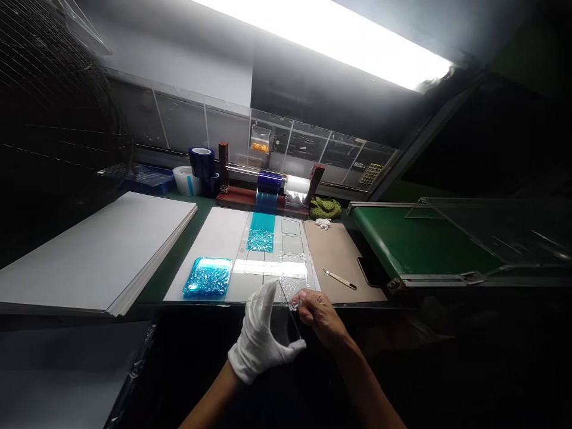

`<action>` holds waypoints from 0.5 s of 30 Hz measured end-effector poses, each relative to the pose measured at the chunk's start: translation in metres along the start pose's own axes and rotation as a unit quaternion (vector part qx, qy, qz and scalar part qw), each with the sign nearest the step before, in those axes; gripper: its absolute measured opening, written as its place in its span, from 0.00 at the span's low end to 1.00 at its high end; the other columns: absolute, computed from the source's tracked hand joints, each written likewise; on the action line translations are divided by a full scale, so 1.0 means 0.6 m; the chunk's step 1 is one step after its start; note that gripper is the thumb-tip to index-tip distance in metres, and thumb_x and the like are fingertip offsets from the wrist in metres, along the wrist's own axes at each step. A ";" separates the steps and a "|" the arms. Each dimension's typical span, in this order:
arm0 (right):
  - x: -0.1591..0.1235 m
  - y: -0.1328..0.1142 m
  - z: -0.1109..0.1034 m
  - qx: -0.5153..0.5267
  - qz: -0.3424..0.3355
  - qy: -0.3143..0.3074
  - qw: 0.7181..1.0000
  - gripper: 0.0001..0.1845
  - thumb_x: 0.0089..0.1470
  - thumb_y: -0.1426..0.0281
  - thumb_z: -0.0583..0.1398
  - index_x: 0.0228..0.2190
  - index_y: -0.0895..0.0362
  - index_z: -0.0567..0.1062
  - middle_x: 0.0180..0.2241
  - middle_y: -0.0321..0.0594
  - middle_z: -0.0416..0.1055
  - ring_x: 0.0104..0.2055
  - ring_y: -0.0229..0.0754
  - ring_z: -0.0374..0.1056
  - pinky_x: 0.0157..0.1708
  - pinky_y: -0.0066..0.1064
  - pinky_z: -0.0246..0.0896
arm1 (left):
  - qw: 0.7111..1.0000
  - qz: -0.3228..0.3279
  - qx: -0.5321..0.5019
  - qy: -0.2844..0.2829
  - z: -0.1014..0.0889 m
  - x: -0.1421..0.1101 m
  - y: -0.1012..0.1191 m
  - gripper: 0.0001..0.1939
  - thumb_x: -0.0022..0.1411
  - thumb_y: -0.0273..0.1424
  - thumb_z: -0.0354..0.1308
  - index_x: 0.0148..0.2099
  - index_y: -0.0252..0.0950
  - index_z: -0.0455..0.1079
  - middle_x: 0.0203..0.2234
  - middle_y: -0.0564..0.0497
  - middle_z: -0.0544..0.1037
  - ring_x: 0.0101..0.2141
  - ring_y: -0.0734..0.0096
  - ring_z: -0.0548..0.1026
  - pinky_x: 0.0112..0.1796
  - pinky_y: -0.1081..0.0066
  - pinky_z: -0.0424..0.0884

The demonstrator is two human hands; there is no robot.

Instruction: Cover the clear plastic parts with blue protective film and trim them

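White-gloved fingers (267,300) around thin pane (285,319)

The bench (204,210) is lit from above by a blown-out lamp (330,39). A white streak is reflected across the outlined sheet (241,291). The right edge is sunk in darkness; the wire guard (58,107) is stretched at left.

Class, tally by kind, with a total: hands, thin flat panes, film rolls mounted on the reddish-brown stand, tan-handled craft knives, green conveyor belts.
Hands: 2 (white-gloved left hand, bare right hand)
Thin flat pane: 1
Film rolls on reddish-brown stand: 2 (blue roll, whitish roll)
Tan-handled craft knife: 1
Green conveyor belt: 1
Total: 7
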State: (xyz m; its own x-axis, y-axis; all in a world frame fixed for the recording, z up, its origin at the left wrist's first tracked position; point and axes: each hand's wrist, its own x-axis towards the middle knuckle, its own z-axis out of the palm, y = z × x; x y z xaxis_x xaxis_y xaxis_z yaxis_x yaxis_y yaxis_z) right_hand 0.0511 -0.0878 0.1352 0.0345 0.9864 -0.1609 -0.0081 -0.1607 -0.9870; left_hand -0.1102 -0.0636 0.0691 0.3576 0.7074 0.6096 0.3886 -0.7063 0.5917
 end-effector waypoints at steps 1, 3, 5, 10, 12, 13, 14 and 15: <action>0.002 -0.001 -0.001 -0.016 -0.002 0.000 1.000 0.23 0.57 0.54 0.51 0.25 0.60 0.72 0.13 0.27 0.50 0.17 0.31 0.44 0.21 0.25 0.41 | 1.000 0.008 0.019 0.002 0.004 0.002 0.004 0.59 0.45 0.47 0.63 0.67 0.36 0.29 0.58 0.36 0.56 0.54 0.48 0.61 0.52 0.54 0.58; 0.003 -0.007 0.002 -0.129 -0.034 0.029 0.991 0.22 0.58 0.56 0.49 0.26 0.59 0.72 0.14 0.29 0.54 0.17 0.32 0.48 0.22 0.26 0.44 | 0.996 0.006 0.090 -0.028 0.000 0.019 0.021 0.59 0.44 0.47 0.62 0.67 0.34 0.30 0.55 0.35 0.60 0.52 0.47 0.63 0.50 0.53 0.59; 0.002 -0.014 0.015 -0.327 -0.069 0.086 0.938 0.18 0.58 0.61 0.49 0.26 0.58 0.71 0.17 0.34 0.60 0.19 0.34 0.54 0.24 0.27 0.46 | 0.976 -0.036 0.190 -0.096 -0.016 0.045 0.048 0.59 0.42 0.47 0.62 0.67 0.31 0.34 0.50 0.34 0.66 0.46 0.45 0.67 0.45 0.50 0.61; 0.002 -0.013 0.043 -0.571 -0.068 0.134 0.807 0.14 0.58 0.70 0.48 0.27 0.58 0.70 0.19 0.39 0.65 0.21 0.36 0.56 0.25 0.29 0.42 | 0.910 -0.100 0.340 -0.216 -0.050 0.087 0.087 0.58 0.36 0.46 0.63 0.65 0.24 0.45 0.38 0.33 0.70 0.35 0.44 0.69 0.34 0.51 0.62; 0.003 -0.006 0.033 -0.482 -0.060 0.122 0.865 0.16 0.59 0.68 0.47 0.26 0.58 0.70 0.19 0.37 0.63 0.21 0.35 0.56 0.24 0.28 0.43 | 0.925 -0.077 0.309 -0.207 -0.052 0.077 0.073 0.59 0.37 0.46 0.64 0.65 0.25 0.42 0.40 0.33 0.69 0.37 0.43 0.69 0.36 0.49 0.63; 0.004 0.000 0.024 -0.400 -0.048 0.098 0.910 0.17 0.59 0.65 0.47 0.25 0.58 0.69 0.19 0.35 0.61 0.21 0.34 0.54 0.24 0.27 0.43 | 0.942 -0.062 0.268 -0.195 -0.050 0.067 0.061 0.61 0.37 0.46 0.64 0.66 0.26 0.38 0.43 0.33 0.69 0.40 0.44 0.69 0.39 0.49 0.63; 0.004 0.006 0.013 -0.300 -0.032 0.064 0.951 0.18 0.59 0.62 0.48 0.25 0.58 0.69 0.18 0.33 0.58 0.19 0.32 0.52 0.22 0.26 0.42 | 0.959 -0.045 0.215 -0.179 -0.047 0.056 0.048 0.62 0.37 0.46 0.64 0.66 0.28 0.34 0.46 0.33 0.68 0.42 0.45 0.68 0.41 0.50 0.64; 0.004 0.014 0.002 -0.193 -0.014 0.023 0.981 0.20 0.59 0.59 0.49 0.25 0.59 0.69 0.16 0.31 0.55 0.18 0.31 0.48 0.21 0.26 0.40 | 0.974 -0.029 0.160 -0.160 -0.042 0.045 0.036 0.62 0.38 0.45 0.64 0.67 0.30 0.31 0.48 0.34 0.66 0.45 0.46 0.68 0.44 0.51 0.64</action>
State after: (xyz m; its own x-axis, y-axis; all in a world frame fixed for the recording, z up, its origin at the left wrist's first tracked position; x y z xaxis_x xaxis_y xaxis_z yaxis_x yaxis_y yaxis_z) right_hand 0.0496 -0.0870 0.1267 0.0745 0.9894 -0.1250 0.3723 -0.1439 -0.9169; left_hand -0.1135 -0.0599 0.1116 0.5540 0.7537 0.3536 0.6419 -0.6572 0.3951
